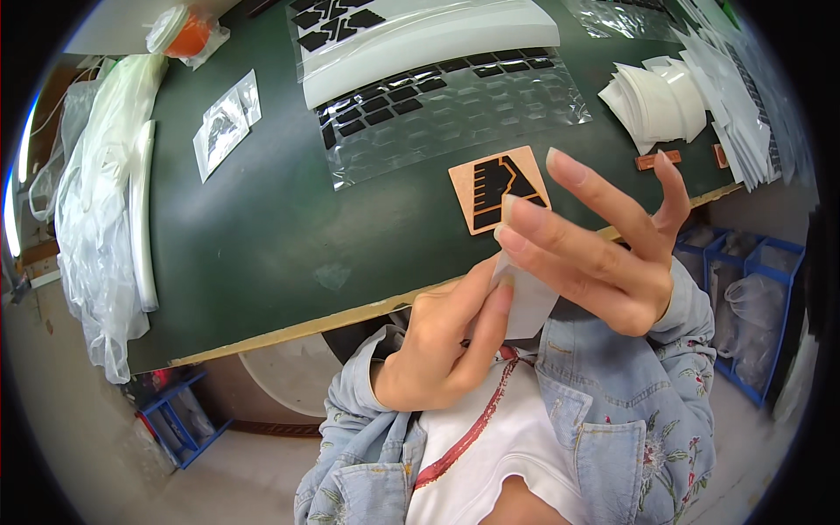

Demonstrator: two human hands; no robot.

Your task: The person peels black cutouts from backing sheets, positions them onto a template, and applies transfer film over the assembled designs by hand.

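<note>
My left hand (pixel 446 350) is closed, its thumb and index finger pinching a small white sheet (pixel 530 306) in front of my chest. Above it, my right hand (pixel 604 254) brings two fingertips together at the sheet's upper corner, with the other fingers spread; the exact contact there is partly hidden. Just beyond the fingertips, a square tan board (pixel 465 194) with black cut shapes on it lies near the table's front edge. The right fingers cover part of its lower right corner in this view.
Clear film with black pieces (pixel 385 109) and a white strip (pixel 437 61) lie on the green table (pixel 254 254). White sheets (pixel 656 101) are stacked right, near small reddish-brown blocks (pixel 658 160). Small clear packets (pixel 226 127) and plastic bags (pixel 101 227) lie left. Blue racks (pixel 752 306) stand below.
</note>
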